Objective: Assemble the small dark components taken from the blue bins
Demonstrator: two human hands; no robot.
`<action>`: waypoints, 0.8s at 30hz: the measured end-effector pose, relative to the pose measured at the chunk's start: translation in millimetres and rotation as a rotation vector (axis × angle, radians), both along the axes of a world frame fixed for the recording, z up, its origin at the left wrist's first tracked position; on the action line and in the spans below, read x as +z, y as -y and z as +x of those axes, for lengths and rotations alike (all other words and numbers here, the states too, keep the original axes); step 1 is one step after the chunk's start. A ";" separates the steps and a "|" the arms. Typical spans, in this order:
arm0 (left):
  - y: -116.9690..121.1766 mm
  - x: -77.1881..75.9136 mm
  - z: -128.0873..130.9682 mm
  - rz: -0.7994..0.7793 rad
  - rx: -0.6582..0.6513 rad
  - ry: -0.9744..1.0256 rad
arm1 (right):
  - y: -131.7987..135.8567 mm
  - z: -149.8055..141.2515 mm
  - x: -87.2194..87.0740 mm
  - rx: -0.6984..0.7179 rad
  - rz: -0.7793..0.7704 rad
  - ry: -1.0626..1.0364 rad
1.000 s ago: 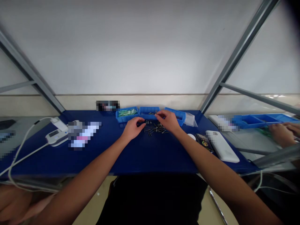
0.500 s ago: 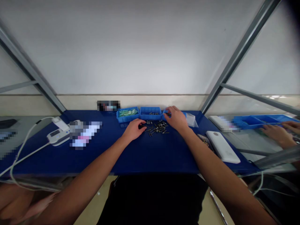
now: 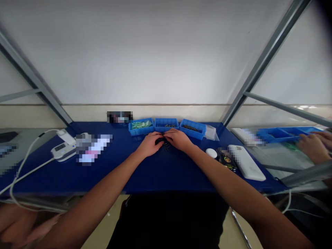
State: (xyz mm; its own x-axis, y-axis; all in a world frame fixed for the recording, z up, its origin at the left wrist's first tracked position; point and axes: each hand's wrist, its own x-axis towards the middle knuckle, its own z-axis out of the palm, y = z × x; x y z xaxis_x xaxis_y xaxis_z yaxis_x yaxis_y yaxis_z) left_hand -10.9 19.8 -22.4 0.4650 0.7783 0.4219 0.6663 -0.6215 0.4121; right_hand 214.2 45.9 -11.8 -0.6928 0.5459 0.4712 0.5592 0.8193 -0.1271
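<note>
My left hand and my right hand meet over a small pile of dark screws on the blue table. The fingers of both hands are bent inward, with the fingertips close together. What lies between them is too small and too covered to make out. Most of the pile is hidden beneath my right hand. Just behind stand three blue bins: a left bin with green packets, a middle bin with small screws, and a right bin with long dark screws.
Clear plastic bags lie beside the right bin. A white round case, a black packet and a white power bank sit at right. A white power strip and a blurred phone are at left. Another person's hand works at far right.
My right hand has left the right bin and come down leftward onto the screw pile, beside my left hand. The right bin's screws and the white round case are now uncovered.
</note>
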 end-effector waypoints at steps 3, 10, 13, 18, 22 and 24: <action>0.7 0.7 0.1 -0.005 0.000 0.003 | -6.4 1.3 -3.3 -0.016 -0.022 -0.001; 9.8 9.2 3.7 -0.012 0.032 0.108 | -2.2 0.7 0.6 -0.089 -0.075 -0.206; 12.1 10.5 5.8 -0.030 0.045 0.216 | 6.4 -4.2 4.5 -0.115 -0.177 -0.472; 11.8 12.5 6.1 -0.037 0.034 0.306 | 17.6 -10.9 5.1 -0.014 -0.402 -0.739; 10.4 14.1 3.7 -0.029 0.032 0.352 | 23.7 -12.3 6.6 -0.034 -0.341 -0.686; 10.2 13.9 3.4 -0.044 0.025 0.385 | 26.4 -12.5 8.3 -0.054 -0.280 -0.638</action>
